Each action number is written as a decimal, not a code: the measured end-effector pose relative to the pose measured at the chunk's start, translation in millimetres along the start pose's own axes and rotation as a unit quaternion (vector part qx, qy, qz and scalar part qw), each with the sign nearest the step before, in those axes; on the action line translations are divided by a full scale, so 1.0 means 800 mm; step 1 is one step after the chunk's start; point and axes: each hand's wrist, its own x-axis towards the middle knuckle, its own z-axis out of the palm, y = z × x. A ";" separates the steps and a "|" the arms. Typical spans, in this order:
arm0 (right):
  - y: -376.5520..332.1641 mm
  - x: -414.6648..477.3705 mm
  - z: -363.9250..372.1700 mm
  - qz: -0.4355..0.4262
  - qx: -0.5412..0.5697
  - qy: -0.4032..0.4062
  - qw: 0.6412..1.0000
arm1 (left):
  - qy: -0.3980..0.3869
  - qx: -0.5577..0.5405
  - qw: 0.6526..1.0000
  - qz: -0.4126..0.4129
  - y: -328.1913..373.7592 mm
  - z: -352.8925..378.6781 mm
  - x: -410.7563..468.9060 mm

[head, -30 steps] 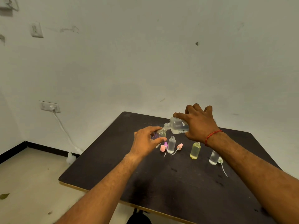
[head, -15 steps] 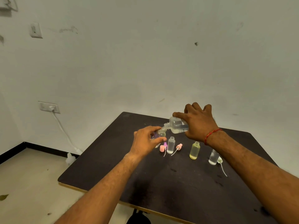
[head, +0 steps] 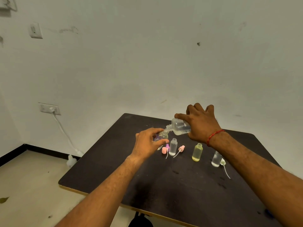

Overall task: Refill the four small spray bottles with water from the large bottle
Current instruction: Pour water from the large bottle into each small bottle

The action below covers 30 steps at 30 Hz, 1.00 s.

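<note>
Clear glossy plastic large bottle (head: 179,126); matt dark table (head: 164,185), pale edge

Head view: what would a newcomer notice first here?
First, the two hands meeting over the dark table: the right hand tips the large bottle into a small bottle held by the left hand. Next, three open small bottles standing in a row below them, the middle one yellow.
</note>
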 end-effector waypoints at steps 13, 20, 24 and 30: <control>0.001 0.002 0.000 -0.005 -0.024 0.005 1.000 | -0.003 -0.002 1.000 0.001 0.000 0.003 0.001; 0.001 0.001 -0.003 -0.004 -0.028 0.003 1.000 | 0.000 -0.001 1.000 0.004 -0.003 0.005 0.000; 0.002 0.001 -0.004 -0.006 -0.032 0.006 0.999 | 0.003 -0.005 1.000 0.005 -0.003 0.006 0.002; 0.002 0.001 -0.007 -0.010 -0.036 0.006 0.999 | 0.003 -0.012 1.000 0.004 -0.003 0.008 0.003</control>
